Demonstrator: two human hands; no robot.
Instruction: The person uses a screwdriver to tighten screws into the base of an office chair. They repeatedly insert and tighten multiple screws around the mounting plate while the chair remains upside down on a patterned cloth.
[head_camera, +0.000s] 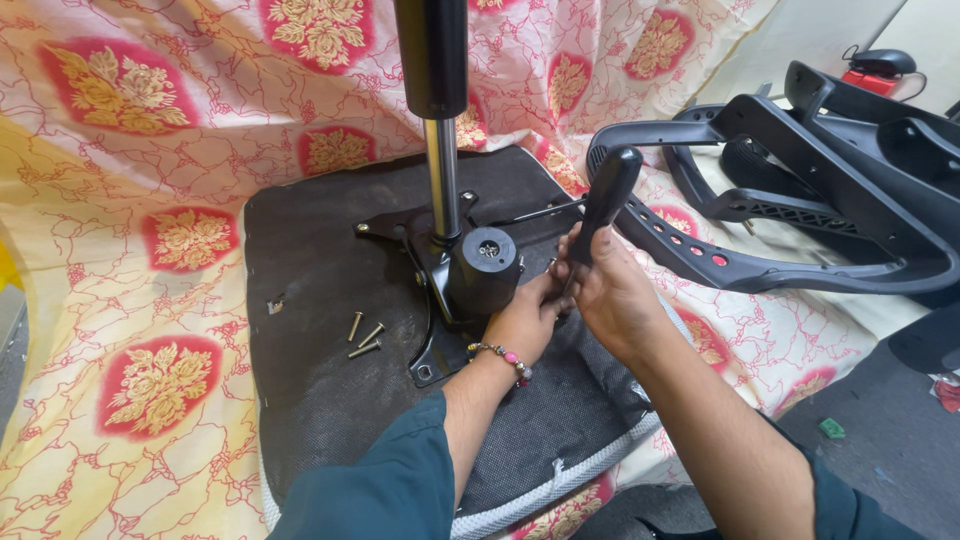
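Observation:
An upturned chair seat (320, 400) with a black fabric underside lies on a flowered cloth. A black metal mechanism plate (470, 275) with an upright gas cylinder (440, 150) sits on the seat. My right hand (605, 290) grips a screwdriver by its black handle (605, 200), its tip hidden at the plate's right side. My left hand (525, 320), with a bead bracelet on the wrist, rests against the plate beside the screwdriver's tip, fingers pinched there; what they hold is hidden. Three loose screws (364, 335) lie on the seat to the left of the plate.
The red and cream flowered cloth (150, 250) covers the surface under the seat. Black plastic chair armrests and frame parts (800, 200) lie stacked at the right. A thin lever rod (530, 212) sticks out from the plate. Grey floor (890, 440) shows at the lower right.

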